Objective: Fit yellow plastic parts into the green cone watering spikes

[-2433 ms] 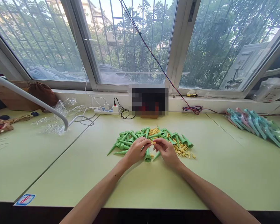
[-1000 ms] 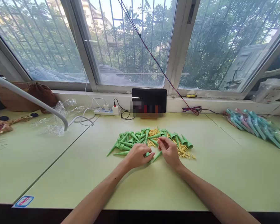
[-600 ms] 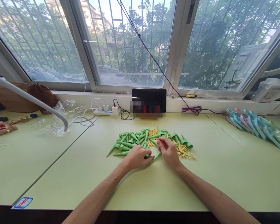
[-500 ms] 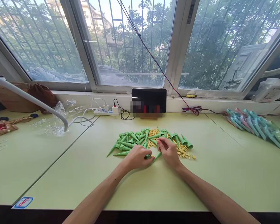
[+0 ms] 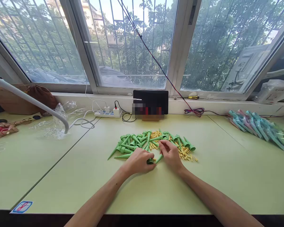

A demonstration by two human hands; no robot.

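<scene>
We see the left hand [image 5: 141, 159] low over the table [image 5: 137, 192], back upward, wrist nearly in line with the left forearm [image 5: 98, 200], which slants in from the lower left. Its forefinger bends over the top while the thumb stretches out below, so that the two make a loose, partly open ring. Inside that ring we make out the dark round mouth of a green cone [image 5: 150, 161], lying with its mouth toward us and the rest of it hidden under the hand. The fingers curve about this mouth, but we cannot tell how firmly, if at all, they have hold of it. A small yellow piece [image 5: 154, 159] shows just beside the mouth.

We find the right hand [image 5: 170, 154] a little farther from us, turned inward, its right forearm [image 5: 210, 190] slanting in from the lower right. Thumb and forefinger are drawn close together in a pinch and the other fingers are curled in; whether the tips meet, or have a small piece between them, we cannot tell. The slender tip of another green cone [image 5: 159, 159] pokes out between the hands.

Beyond and around the hands we see a heap of green cones [image 5: 126, 150], mostly on the left and behind, with loose yellow pieces [image 5: 185, 154] near the right hand and in the middle of the heap
</scene>
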